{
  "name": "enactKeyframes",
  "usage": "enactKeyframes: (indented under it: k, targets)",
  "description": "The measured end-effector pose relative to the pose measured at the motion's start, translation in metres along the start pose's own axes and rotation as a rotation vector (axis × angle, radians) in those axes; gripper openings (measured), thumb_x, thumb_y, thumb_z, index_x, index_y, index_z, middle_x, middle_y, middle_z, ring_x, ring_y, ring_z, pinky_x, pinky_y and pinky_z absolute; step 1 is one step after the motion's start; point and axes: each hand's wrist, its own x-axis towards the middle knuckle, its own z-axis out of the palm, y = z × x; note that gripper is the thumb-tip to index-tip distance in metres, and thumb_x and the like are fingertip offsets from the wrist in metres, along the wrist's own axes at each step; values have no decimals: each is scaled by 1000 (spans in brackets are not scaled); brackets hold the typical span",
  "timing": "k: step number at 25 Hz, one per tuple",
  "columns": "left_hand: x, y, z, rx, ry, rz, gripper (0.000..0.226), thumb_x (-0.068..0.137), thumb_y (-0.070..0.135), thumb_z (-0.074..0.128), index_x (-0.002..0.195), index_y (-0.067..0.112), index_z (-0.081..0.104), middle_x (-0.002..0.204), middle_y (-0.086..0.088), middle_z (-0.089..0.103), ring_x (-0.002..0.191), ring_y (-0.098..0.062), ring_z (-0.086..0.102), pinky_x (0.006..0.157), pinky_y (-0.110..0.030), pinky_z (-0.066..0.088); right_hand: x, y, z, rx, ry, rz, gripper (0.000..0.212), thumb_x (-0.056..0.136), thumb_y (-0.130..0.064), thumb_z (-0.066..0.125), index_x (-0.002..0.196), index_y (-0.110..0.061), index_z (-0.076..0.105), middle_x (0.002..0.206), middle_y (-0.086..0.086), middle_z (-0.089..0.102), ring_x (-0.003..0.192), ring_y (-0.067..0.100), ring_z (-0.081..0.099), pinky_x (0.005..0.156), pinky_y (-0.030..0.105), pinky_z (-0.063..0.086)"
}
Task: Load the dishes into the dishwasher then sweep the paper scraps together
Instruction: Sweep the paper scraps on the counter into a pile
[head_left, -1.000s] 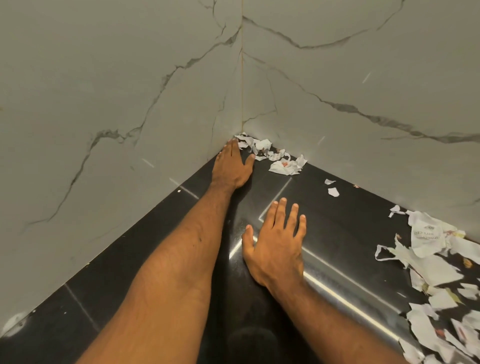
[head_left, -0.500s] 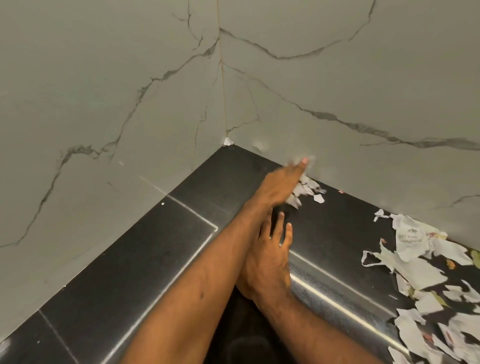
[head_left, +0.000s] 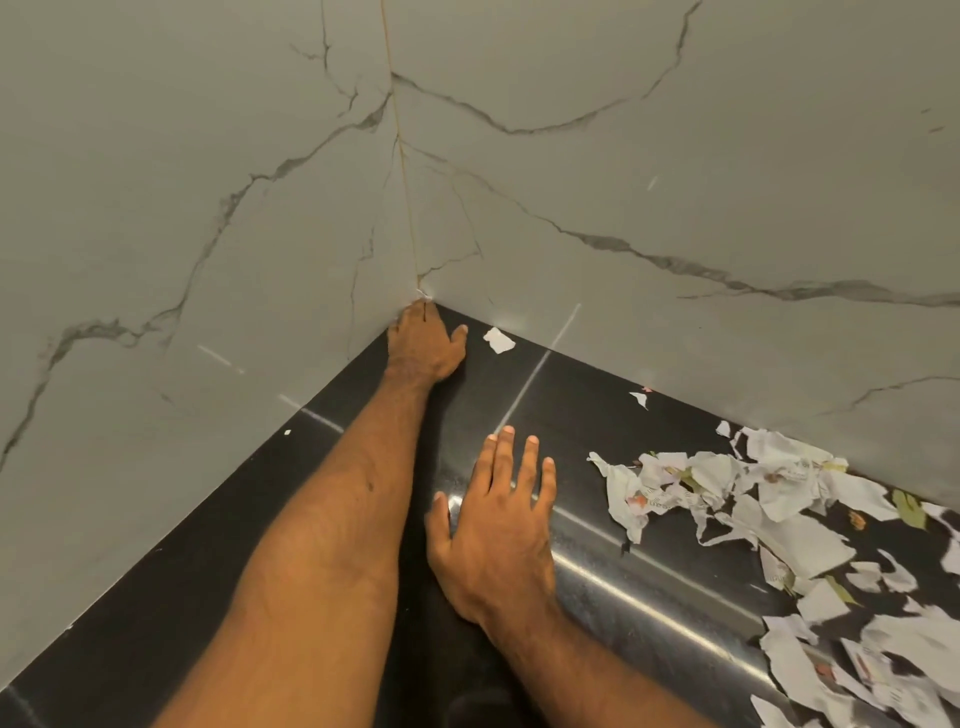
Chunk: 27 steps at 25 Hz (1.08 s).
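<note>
Swept clear of its load, the left hand (head_left: 423, 343) is brought back since the earlier frame from the back wall (head_left: 675, 208) into the corner (head_left: 417, 283). The right hand (head_left: 493, 525), half covered by the forearm then, is now seen whole. The scraps (head_left: 639, 488) that were pushed along are now merged with the pile (head_left: 779, 499) at the right.

Head view (the only one): the left hand is laid flat on the counter (head_left: 208, 545), with fingers stretched straight into the corner and thumb spread to the right. Nothing is gripped by it. A white sliver (head_left: 422, 296) is lodged just past the fingertips, and whether it is touched cannot be told. The hand is probably placed there so that the sliver can be raked out.

The right hand is pressed palm-down, fingers straight and slightly fanned, with nothing held. It is judged to serve as a prop for the long reach.

A stray piece (head_left: 498, 340) is left just beside the left thumb. A smaller bit (head_left: 640, 399) lies by the wall, between that piece and the pile. The pile is spread loosely against the wall, so the gathering is judged unfinished. No dishes or dishwasher are shown.
</note>
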Motion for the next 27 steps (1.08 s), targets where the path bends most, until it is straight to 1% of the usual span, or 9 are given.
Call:
enactKeyframes:
  k: [4,6,9,12,15,19,22,24,27]
  targets:
    - [-25,50,12,-125,8,38,82,98,63,43,153,2,41,160,-20,39,151,-32,33,126,-48,23,5,3,5,-15,-5,4,87,101,-59,27,164,0,18,173,22,9,161,42,0,128,62,2]
    - [-63,67,11,-316,-64,217,61,98,64,45,135,19,64,139,-8,63,129,-23,58,114,-45,43,4,2,5,-17,0,15,88,102,-60,32,163,1,22,172,23,15,160,43,5,128,61,4]
    - [-96,66,10,-447,-142,502,40,104,53,51,122,28,76,132,1,71,125,-9,61,112,-36,46,2,1,1,-22,12,3,85,101,-58,33,161,2,27,169,24,25,159,44,10,128,61,7]
    - [-74,47,11,-325,108,260,69,102,64,43,154,18,46,163,-7,39,152,-21,33,126,-48,25,3,0,3,-6,35,14,85,100,-56,33,162,2,27,170,24,21,159,44,11,127,62,10]
    - [-35,23,8,-189,53,-30,92,100,69,38,164,7,15,172,-16,10,159,-30,8,127,-51,9,-1,-2,3,11,29,14,86,99,-56,32,163,1,23,172,22,16,160,43,7,128,62,7]
    - [-9,23,7,-96,32,-112,90,101,66,35,164,5,16,172,-14,13,160,-29,7,129,-49,5,3,0,4,11,10,10,87,101,-58,27,165,0,14,174,21,6,161,41,-3,128,62,1]
    - [-32,39,11,-63,23,53,73,103,62,34,157,13,39,163,-10,40,152,-28,34,125,-47,26,5,3,7,-6,-9,0,87,102,-58,24,165,-1,11,174,21,3,161,41,-6,127,61,-2]
    - [-77,53,5,-375,-110,215,53,105,62,37,135,29,66,135,3,68,128,-18,62,110,-42,46,4,5,7,1,0,4,86,101,-58,29,164,1,19,173,23,11,161,42,0,128,62,1]
    - [-139,58,-3,-856,-292,350,39,108,49,45,124,31,75,122,12,74,119,-3,67,104,-24,51,2,2,2,-16,-3,-22,90,100,-62,28,163,1,21,171,25,16,160,45,1,127,62,1]
